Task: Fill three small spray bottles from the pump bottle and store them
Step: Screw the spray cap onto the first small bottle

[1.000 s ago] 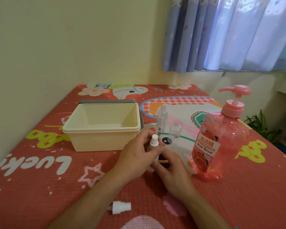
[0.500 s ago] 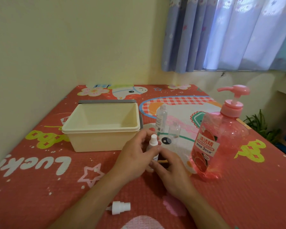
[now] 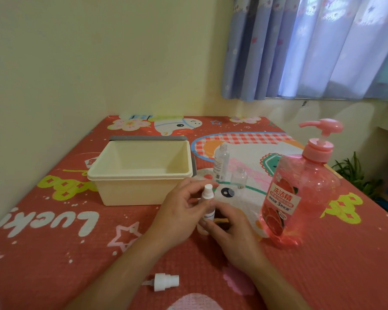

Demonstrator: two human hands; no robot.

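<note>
Barely any change: spray bottle (image 3: 207, 194) stayed put.
Left hand (image 3: 180, 211) pinched its top, right hand (image 3: 232, 231) clamped its body, perhaps capping; bin (image 3: 139, 176) at eleven o'clock unfilled.

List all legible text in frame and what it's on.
"洗洁精" and "3秒…": pump bottle label; the smaller lines are blurred.
"Belu…": spray bottle label; the rest is hidden.
"Luck…", upside down and cut off: mat.
Tall bottle label: too small to read.
</note>
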